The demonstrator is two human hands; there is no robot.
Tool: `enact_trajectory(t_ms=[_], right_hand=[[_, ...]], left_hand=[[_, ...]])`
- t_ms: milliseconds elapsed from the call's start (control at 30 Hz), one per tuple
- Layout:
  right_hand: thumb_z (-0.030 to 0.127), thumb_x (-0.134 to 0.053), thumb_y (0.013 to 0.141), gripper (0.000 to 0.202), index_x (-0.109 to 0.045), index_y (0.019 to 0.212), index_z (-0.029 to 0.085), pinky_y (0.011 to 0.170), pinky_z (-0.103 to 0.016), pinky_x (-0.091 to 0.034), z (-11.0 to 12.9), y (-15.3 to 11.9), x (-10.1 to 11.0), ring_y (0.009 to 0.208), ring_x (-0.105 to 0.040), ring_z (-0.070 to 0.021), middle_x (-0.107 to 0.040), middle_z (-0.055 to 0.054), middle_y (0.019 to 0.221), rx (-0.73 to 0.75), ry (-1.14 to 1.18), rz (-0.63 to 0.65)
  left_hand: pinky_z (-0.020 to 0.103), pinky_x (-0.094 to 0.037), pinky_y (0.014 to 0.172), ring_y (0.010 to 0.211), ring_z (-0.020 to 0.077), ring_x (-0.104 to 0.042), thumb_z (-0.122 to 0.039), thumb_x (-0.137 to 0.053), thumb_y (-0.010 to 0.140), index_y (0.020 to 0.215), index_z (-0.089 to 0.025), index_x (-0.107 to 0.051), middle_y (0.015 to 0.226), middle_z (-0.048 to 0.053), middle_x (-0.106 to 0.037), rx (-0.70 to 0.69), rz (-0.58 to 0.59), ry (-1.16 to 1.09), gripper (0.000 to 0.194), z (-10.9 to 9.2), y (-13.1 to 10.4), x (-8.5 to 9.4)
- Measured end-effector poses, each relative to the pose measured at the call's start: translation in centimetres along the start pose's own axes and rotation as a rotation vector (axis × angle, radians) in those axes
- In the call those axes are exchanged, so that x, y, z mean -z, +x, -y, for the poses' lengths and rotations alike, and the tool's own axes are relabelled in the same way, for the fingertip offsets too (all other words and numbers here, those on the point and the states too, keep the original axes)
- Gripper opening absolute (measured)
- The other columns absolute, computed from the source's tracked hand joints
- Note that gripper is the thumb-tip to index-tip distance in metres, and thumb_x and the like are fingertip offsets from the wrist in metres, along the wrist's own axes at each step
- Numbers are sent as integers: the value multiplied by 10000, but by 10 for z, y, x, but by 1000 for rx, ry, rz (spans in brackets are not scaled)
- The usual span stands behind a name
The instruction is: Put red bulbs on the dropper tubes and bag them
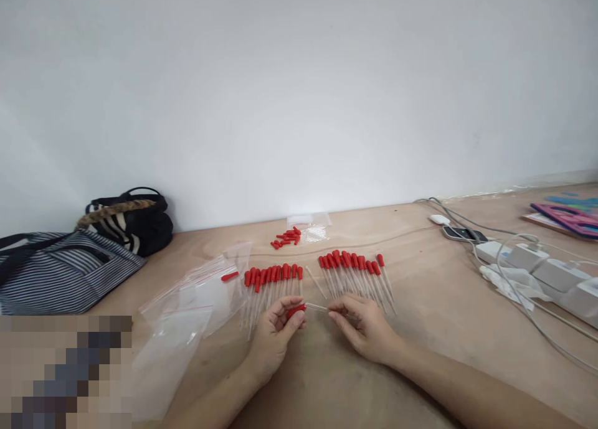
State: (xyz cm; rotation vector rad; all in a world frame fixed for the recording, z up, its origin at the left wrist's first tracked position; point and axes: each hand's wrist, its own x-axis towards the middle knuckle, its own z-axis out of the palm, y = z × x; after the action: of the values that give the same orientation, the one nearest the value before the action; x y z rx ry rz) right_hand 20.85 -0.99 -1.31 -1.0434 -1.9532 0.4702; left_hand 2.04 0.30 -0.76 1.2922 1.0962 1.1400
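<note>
Between the fingers of my left hand (279,332) is a red rubber bulb (295,311). My right hand (363,325) pinches a thin clear dropper tube (319,307), whose end meets the bulb; whether it sits inside cannot be made out. Just beyond my hands, droppers with red bulbs lie side by side in a left group (275,274) and a right group (343,261). One bare tube (316,282) rests between these groups. Loose red bulbs (287,237) are piled farther back, and a single red bulb (230,276) lies on the plastic bags at left.
Clear zip bags (187,317) spread over the wooden table (420,367) at left. A small bag of clear tubes (314,231) lies near the wall. Striped (70,270) and black (154,230) bags stand far left. Power strips (551,270), cables and a phone (462,233) occupy the right.
</note>
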Motion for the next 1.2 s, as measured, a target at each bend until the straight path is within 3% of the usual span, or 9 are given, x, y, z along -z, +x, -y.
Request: enact_trajectory(t_ms=[500,800,1033,1200], right_hand=[[171,-425,822,191,-609,876,176,624,-238,-424,1,0,2,680,-547,-133,-621,-36,726,46,-8,53],[228,-443,830,217,-637,910,172,564,-218,-414,4,-1,-5,629,-543,-125,-607,-44,699,38,25,49],[225,-428,833,220,-641,835,168,542,-216,-414,7,-2,-8,582,-512,-119,-562,-31,638,101,43,56],[239,-429,836,224,-638,881,175,552,-224,-421,4,-1,-1,590,-512,-125,-563,-34,640,183,17,109]], left_hand=[[273,-509,674,662,144,-599,-401,-691,591,791,-173,-619,732,16,-648,-4,-26,62,312,-2,-1,2],[273,-518,626,626,157,-614,-412,-692,590,779,-165,-644,656,21,-661,-37,-70,122,315,2,-1,2],[260,-517,603,600,152,-609,-388,-714,555,730,-170,-653,611,3,-655,-59,-102,98,286,5,-1,3],[249,-510,562,569,147,-596,-377,-716,549,710,-174,-667,602,10,-660,-72,-81,122,263,6,-3,4]])
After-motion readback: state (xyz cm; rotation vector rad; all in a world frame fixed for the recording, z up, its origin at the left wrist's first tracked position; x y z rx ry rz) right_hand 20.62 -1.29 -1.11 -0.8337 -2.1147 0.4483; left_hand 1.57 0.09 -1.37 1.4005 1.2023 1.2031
